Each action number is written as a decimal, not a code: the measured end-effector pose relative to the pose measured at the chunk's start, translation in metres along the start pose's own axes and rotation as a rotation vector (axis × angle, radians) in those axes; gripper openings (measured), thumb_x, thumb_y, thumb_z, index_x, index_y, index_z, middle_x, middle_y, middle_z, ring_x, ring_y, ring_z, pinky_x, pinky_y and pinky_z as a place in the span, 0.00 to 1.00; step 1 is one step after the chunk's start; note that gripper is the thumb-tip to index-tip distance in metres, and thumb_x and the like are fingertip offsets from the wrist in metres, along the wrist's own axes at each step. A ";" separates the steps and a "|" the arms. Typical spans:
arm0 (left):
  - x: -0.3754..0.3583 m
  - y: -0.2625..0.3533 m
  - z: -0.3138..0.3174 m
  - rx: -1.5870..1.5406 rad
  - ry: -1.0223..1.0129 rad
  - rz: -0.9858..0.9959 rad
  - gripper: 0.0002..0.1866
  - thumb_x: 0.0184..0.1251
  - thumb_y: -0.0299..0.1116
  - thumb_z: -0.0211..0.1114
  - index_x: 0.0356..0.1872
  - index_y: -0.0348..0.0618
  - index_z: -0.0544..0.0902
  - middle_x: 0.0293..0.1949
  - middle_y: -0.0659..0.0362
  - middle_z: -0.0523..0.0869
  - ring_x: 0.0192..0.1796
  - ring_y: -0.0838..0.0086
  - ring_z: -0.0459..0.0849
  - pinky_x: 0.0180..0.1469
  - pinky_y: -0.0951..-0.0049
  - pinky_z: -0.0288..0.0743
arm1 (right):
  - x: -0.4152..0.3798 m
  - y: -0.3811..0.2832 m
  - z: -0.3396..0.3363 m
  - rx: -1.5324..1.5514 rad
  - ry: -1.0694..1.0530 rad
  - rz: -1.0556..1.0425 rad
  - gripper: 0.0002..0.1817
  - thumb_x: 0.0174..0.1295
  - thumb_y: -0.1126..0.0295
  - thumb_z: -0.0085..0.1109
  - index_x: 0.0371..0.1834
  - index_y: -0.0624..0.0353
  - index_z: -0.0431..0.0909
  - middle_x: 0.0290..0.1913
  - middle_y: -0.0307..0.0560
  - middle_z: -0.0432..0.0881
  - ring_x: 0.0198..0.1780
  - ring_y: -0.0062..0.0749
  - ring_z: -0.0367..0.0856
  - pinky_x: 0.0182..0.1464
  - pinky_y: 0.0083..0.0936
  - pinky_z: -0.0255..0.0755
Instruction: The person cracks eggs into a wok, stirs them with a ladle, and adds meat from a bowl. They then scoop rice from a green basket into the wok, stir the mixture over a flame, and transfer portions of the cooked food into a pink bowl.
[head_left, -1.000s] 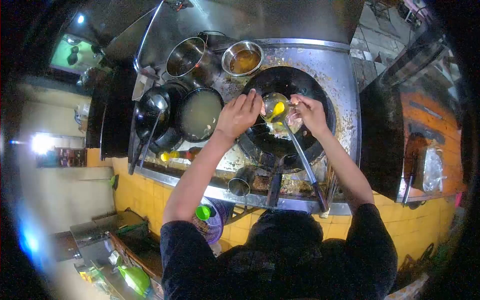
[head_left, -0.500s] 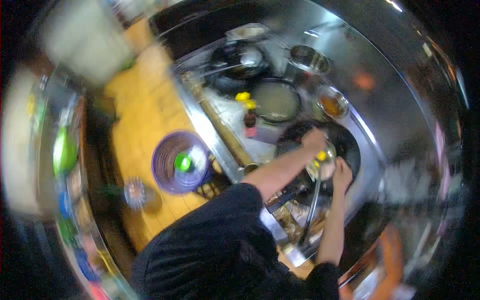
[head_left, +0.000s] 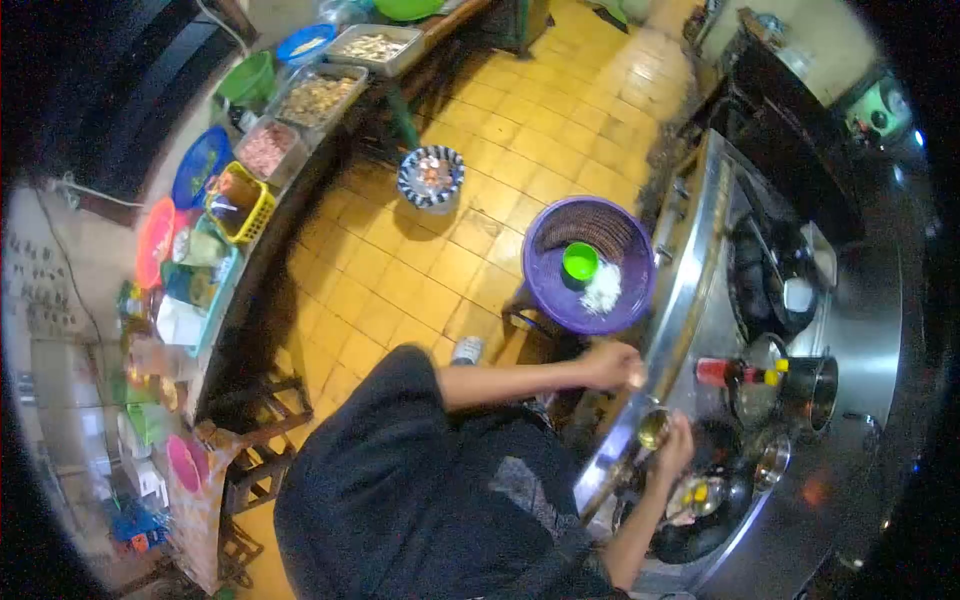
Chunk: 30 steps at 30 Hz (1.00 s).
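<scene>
My left hand is closed, held above the stove's front edge beside the purple basket. A small pale piece, like eggshell, shows at its fingertips. Lower down, my right hand has its fingers curled, right by the rim of a small metal cup with yellowish contents. What these fingers hold, if anything, I cannot tell. Beyond the right wrist, bright egg yolks lie in a shallow pale vessel over a dark wok, partly covered by the forearm. The basket contains a green cup and white stuff.
Red bottles with yellow caps stand on the stove near a metal pot. Another dark wok holds a ladle. A striped bin is on the yellow tiled floor. Food trays and baskets line the left counter.
My view has swung left. My hands were together around the vessel with the yolks; now they are apart, the left drawn back toward the purple basket, the right near the small metal cup.
</scene>
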<state>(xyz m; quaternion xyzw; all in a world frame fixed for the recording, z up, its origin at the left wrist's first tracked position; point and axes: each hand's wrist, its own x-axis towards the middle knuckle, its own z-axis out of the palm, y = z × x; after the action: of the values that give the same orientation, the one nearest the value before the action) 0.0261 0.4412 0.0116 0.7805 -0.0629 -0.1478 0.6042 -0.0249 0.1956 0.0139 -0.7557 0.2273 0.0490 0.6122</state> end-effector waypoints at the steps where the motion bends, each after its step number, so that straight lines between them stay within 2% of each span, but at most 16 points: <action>1: -0.019 -0.025 -0.038 -0.058 0.162 0.071 0.12 0.51 0.36 0.61 0.34 0.40 0.80 0.32 0.51 0.82 0.38 0.63 0.82 0.41 0.66 0.73 | 0.004 -0.013 0.040 -0.069 -0.168 -0.057 0.15 0.61 0.69 0.50 0.49 0.65 0.73 0.32 0.38 0.76 0.25 0.16 0.69 0.25 0.12 0.63; 3: -0.048 -0.056 -0.101 -0.378 0.357 -0.232 0.11 0.47 0.35 0.66 0.30 0.41 0.80 0.30 0.52 0.83 0.32 0.68 0.82 0.35 0.69 0.74 | 0.035 -0.009 0.127 -0.199 -0.344 -0.209 0.21 0.61 0.66 0.52 0.54 0.66 0.69 0.36 0.39 0.78 0.30 0.17 0.73 0.32 0.14 0.67; 5: -0.070 -0.064 -0.175 0.131 0.680 -0.147 0.12 0.50 0.39 0.63 0.30 0.41 0.80 0.22 0.52 0.81 0.26 0.65 0.82 0.29 0.66 0.74 | 0.030 -0.070 0.230 -0.286 -0.570 -0.433 0.23 0.59 0.71 0.50 0.58 0.68 0.63 0.39 0.41 0.78 0.35 0.19 0.74 0.39 0.15 0.69; 8: -0.057 -0.120 -0.284 -0.052 0.803 -0.300 0.11 0.54 0.37 0.53 0.33 0.42 0.79 0.24 0.50 0.82 0.25 0.62 0.81 0.29 0.65 0.74 | 0.029 -0.129 0.362 -0.174 -0.830 -0.393 0.31 0.58 0.68 0.51 0.63 0.68 0.53 0.45 0.53 0.77 0.41 0.29 0.77 0.42 0.22 0.70; 10: -0.047 -0.148 -0.357 -0.017 0.907 -0.442 0.11 0.54 0.35 0.54 0.33 0.41 0.78 0.25 0.51 0.81 0.24 0.66 0.80 0.28 0.70 0.74 | 0.012 -0.172 0.417 -0.851 -0.669 -0.801 0.36 0.58 0.67 0.49 0.66 0.64 0.42 0.41 0.57 0.78 0.38 0.38 0.77 0.39 0.25 0.71; 13: -0.079 -0.141 -0.425 -0.368 0.762 -0.531 0.10 0.62 0.35 0.51 0.40 0.41 0.74 0.25 0.57 0.78 0.24 0.73 0.78 0.22 0.73 0.74 | -0.019 -0.202 0.428 -0.427 -0.925 -0.795 0.29 0.58 0.66 0.51 0.63 0.62 0.55 0.42 0.61 0.77 0.42 0.42 0.78 0.43 0.27 0.71; 15: -0.100 -0.157 -0.439 -0.535 1.002 -0.412 0.09 0.61 0.34 0.52 0.40 0.44 0.72 0.25 0.59 0.77 0.22 0.74 0.76 0.21 0.75 0.72 | -0.026 -0.191 0.400 -0.417 -0.991 -0.817 0.27 0.58 0.66 0.51 0.61 0.61 0.58 0.44 0.59 0.77 0.43 0.39 0.78 0.44 0.27 0.71; 17: -0.128 -0.240 -0.451 -0.412 0.956 -0.387 0.07 0.61 0.33 0.52 0.38 0.44 0.71 0.24 0.61 0.75 0.19 0.77 0.71 0.18 0.77 0.67 | -0.035 -0.177 0.345 -0.348 -1.127 -0.673 0.24 0.59 0.66 0.52 0.59 0.59 0.63 0.49 0.51 0.76 0.47 0.33 0.77 0.49 0.26 0.69; 19: -0.153 -0.177 -0.402 -0.289 0.808 -0.540 0.12 0.60 0.32 0.49 0.40 0.38 0.75 0.27 0.55 0.80 0.22 0.73 0.77 0.21 0.74 0.71 | -0.022 -0.119 0.287 -0.345 -0.950 -0.695 0.22 0.59 0.65 0.53 0.55 0.61 0.67 0.47 0.53 0.77 0.46 0.34 0.77 0.49 0.30 0.69; 20: -0.178 -0.279 -0.418 -0.181 0.581 -0.664 0.16 0.61 0.37 0.49 0.45 0.37 0.73 0.34 0.54 0.80 0.29 0.69 0.79 0.28 0.74 0.74 | -0.017 -0.090 0.252 -0.320 -0.832 -0.576 0.21 0.59 0.65 0.53 0.55 0.61 0.67 0.46 0.51 0.77 0.44 0.33 0.78 0.47 0.29 0.70; 21: -0.182 -0.282 -0.387 -0.432 0.666 -0.739 0.20 0.63 0.42 0.48 0.47 0.37 0.71 0.37 0.54 0.79 0.35 0.69 0.78 0.32 0.71 0.75 | -0.015 -0.067 0.213 -0.282 -0.713 -0.459 0.21 0.59 0.65 0.52 0.54 0.62 0.67 0.45 0.49 0.78 0.42 0.31 0.78 0.45 0.28 0.71; 23: -0.239 -0.397 -0.357 -0.474 0.501 -0.902 0.20 0.64 0.47 0.48 0.43 0.40 0.72 0.32 0.56 0.78 0.31 0.68 0.76 0.32 0.69 0.73 | -0.018 -0.038 0.132 -0.102 -0.400 -0.167 0.20 0.59 0.67 0.52 0.53 0.64 0.68 0.43 0.46 0.78 0.39 0.26 0.78 0.40 0.23 0.72; 25: -0.244 -0.325 -0.294 -0.555 0.614 -1.046 0.11 0.64 0.39 0.46 0.27 0.44 0.70 0.18 0.58 0.72 0.20 0.69 0.72 0.25 0.71 0.71 | -0.020 -0.027 0.051 0.046 -0.059 -0.049 0.17 0.59 0.72 0.52 0.51 0.64 0.69 0.43 0.42 0.77 0.36 0.22 0.77 0.35 0.20 0.72; 26: -0.268 -0.347 -0.277 -1.043 0.460 -0.800 0.10 0.64 0.37 0.45 0.28 0.44 0.70 0.16 0.59 0.70 0.16 0.68 0.70 0.23 0.72 0.71 | -0.024 -0.043 0.017 0.111 0.111 -0.030 0.17 0.58 0.72 0.52 0.51 0.62 0.69 0.44 0.42 0.77 0.35 0.23 0.77 0.32 0.19 0.72; 27: -0.246 -0.284 -0.236 -0.453 0.567 -1.114 0.09 0.63 0.36 0.45 0.29 0.45 0.71 0.16 0.59 0.71 0.16 0.67 0.72 0.20 0.73 0.72 | -0.014 -0.027 -0.022 0.177 0.288 -0.162 0.17 0.58 0.72 0.52 0.51 0.62 0.68 0.43 0.41 0.77 0.35 0.22 0.77 0.31 0.17 0.71; 30: -0.206 -0.268 -0.195 -0.599 0.433 -0.976 0.08 0.62 0.35 0.48 0.32 0.42 0.71 0.21 0.57 0.75 0.18 0.67 0.74 0.19 0.72 0.72 | 0.051 -0.034 -0.112 0.261 0.681 -0.281 0.18 0.61 0.66 0.49 0.53 0.58 0.67 0.46 0.43 0.75 0.39 0.23 0.76 0.32 0.19 0.71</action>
<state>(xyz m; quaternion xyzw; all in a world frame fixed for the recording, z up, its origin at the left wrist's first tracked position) -0.1309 0.7485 -0.1699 0.5278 0.4706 -0.2566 0.6589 0.0116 0.0793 0.0537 -0.6683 0.3162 -0.3180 0.5935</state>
